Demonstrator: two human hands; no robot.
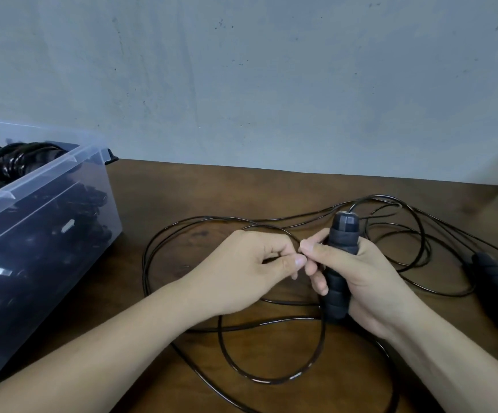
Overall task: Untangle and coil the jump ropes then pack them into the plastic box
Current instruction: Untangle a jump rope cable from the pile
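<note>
On the head camera I count two hands. My right hand (pixel 361 278) grips one black foam jump-rope handle (pixel 338 281) upright. My left hand (pixel 250 269) pinches the thin black cord (pixel 271 382) just beside it. Two more black foam handles (pixel 495 290) lie to the right on the brown wooden table (pixel 182 189). One clear plastic box (pixel 42 174) stands on the left, holding coiled black ropes (pixel 18 162).

Box (pixel 45 186): clear smooth plastic. Cord (pixel 268 380): glossy black. Handle (pixel 338 281): matt black foam. Desk (pixel 212 189): dark wood. Wall (pixel 242 84): matt, scuffed.
</note>
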